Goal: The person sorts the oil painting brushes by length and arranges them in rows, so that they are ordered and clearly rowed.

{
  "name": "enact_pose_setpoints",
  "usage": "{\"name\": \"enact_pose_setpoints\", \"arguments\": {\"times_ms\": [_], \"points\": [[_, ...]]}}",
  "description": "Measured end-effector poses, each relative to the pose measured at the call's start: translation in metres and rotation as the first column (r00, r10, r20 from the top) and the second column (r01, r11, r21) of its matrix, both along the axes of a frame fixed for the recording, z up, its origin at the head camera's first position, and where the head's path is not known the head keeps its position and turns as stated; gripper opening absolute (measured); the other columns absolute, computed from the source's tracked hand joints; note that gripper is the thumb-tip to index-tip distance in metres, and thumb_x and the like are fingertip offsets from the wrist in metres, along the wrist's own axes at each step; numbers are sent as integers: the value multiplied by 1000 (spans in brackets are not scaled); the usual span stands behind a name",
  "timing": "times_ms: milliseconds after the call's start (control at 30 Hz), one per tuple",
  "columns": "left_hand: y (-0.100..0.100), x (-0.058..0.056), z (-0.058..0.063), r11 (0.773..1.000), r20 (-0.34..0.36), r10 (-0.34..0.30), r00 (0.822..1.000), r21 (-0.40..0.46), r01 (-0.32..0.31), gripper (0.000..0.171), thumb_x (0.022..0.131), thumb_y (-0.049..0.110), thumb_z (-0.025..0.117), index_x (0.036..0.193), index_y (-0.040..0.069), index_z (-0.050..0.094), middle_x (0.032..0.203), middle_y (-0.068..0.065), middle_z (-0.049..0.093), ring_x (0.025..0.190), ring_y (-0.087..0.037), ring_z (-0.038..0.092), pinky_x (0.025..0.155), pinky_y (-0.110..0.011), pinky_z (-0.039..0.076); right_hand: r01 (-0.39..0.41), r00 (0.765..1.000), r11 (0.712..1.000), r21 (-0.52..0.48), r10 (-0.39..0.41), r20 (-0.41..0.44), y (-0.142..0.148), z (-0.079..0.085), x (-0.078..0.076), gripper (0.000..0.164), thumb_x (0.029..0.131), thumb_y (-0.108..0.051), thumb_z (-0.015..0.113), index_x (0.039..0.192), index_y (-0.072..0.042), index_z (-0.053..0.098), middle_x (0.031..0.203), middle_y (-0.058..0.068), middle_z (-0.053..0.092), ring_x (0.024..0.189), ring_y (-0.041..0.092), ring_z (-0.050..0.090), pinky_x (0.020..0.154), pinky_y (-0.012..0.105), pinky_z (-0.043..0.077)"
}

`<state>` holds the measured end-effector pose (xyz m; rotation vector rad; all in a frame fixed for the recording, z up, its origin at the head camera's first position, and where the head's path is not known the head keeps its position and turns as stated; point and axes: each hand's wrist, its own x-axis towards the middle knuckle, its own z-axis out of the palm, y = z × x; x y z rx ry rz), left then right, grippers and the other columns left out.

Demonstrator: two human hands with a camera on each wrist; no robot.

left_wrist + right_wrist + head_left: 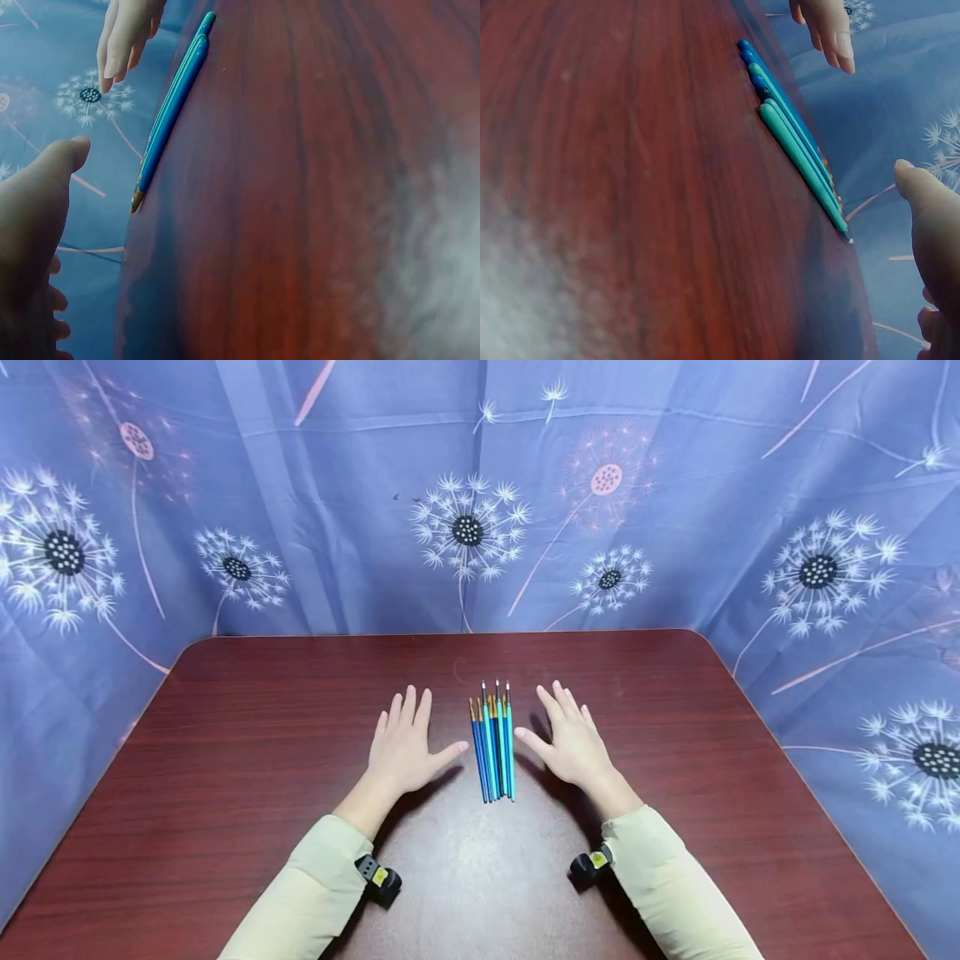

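Several slim paintbrushes (492,752) with dark blue and turquoise handles lie side by side on the table, bristles toward the far edge. In the left wrist view the row of brushes (174,105) is seen from its left side, and in the right wrist view the brushes (799,150) show their handle ends. My left hand (405,747) is just left of the row, fingers spread and straight, holding nothing. On the other side my right hand (573,743) has its fingers extended, its thumb near the brushes but apart from them. Neither hand touches a brush.
The reddish-brown wooden table (247,793) has rounded far corners. Behind it and along both sides hangs a blue curtain (360,527) with dandelion prints. A small black camera (382,881) is strapped at the left wrist, another camera (588,867) at the right.
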<state>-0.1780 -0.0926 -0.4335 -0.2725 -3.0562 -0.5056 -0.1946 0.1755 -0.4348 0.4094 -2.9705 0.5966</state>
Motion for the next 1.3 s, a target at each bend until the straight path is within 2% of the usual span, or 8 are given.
{"name": "enact_pose_setpoints", "arguments": {"times_ms": [300, 433, 633, 967, 1300], "points": [[6, 3, -1, 998, 57, 8, 998, 54, -11, 96, 83, 71, 47, 150, 8, 21, 157, -18, 17, 145, -38, 14, 115, -56, 17, 3, 998, 994, -107, 3, 55, -4, -4, 2, 79, 90, -59, 49, 149, -12, 27, 156, 17, 22, 144, 35, 19, 114, 58, 17], [8, 3, -4, 998, 61, 9, 998, 65, -13, 95, 83, 71, 46, 150, 8, 23, 156, -17, 20, 145, -38, 16, 115, -56, 19, 12, 997, 988, -154, 0, 79, -5, -5, 4, 76, 90, -56, 51, 148, -11, 29, 156, 16, 22, 144, 34, 20, 115, 55, 18], [13, 4, -5, 992, 56, 18, 998, 127, -25, 89, 84, 66, 50, 147, 7, 29, 154, -17, 25, 142, -38, 23, 113, -56, 24, 42, 994, 977, -209, -21, 103, -8, -5, 7, 72, 90, -50, 55, 146, -10, 33, 154, 16, 27, 143, 35, 24, 114, 53, 22], [24, 9, -7, 980, 15, 44, 999, 193, -46, 75, 86, 56, 56, 139, 5, 44, 143, -16, 43, 132, -35, 39, 105, -54, 35, 75, 994, 969, -237, -55, 92, -15, -6, 10, 62, 88, -41, 61, 137, -5, 47, 146, 16, 42, 135, 33, 40, 109, 49, 34], [37, 15, -13, 958, 15, 71, 997, 278, -73, 58, 85, 45, 63, 127, 6, 57, 136, -15, 48, 127, -36, 40, 102, -53, 35, 69, 997, 950, -305, -55, 55, -21, -10, 12, 45, 86, -31, 66, 118, 0, 62, 137, 20, 51, 128, 35, 48, 107, 48, 38]]}}
